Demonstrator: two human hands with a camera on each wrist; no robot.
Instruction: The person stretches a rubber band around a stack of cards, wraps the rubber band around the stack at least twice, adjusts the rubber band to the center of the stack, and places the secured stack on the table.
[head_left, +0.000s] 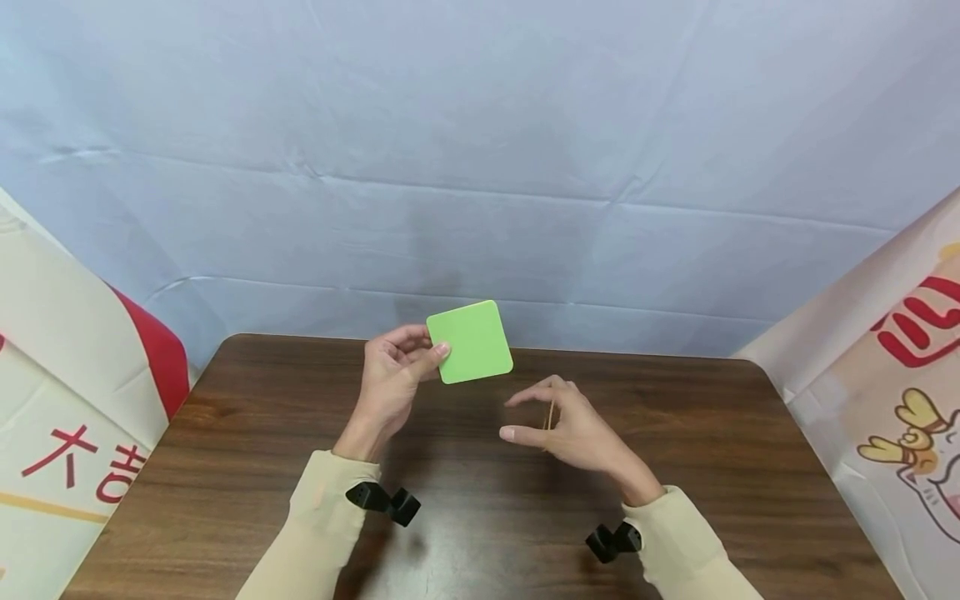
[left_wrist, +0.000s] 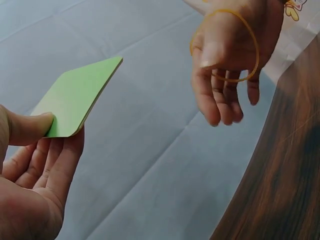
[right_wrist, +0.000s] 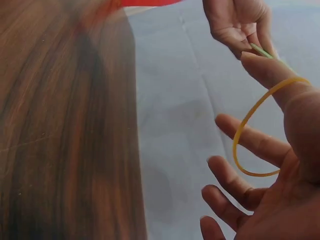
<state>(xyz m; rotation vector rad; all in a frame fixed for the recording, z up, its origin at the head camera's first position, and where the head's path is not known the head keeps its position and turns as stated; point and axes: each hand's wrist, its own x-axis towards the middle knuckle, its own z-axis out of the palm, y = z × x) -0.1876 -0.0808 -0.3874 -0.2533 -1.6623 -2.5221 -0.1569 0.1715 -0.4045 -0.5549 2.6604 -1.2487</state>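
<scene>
In the head view my left hand pinches a flat green square card with rounded corners, thumb on its face and fingers behind. The left wrist view shows the card's thin edge, the green card standing tilted above the fingers. To its right, apart from the card, is my right hand, thumb and fingers spread. A yellow rubber band is looped around that hand, crossing the base of the thumb and hanging in a loose curve in front of the palm. Both hands are above the table.
A dark brown wooden table lies below the hands. Pale blue cloth hangs behind its far edge. Printed sheets with red characters and a cartoon stand at the left and right. Black cameras sit on both wrists.
</scene>
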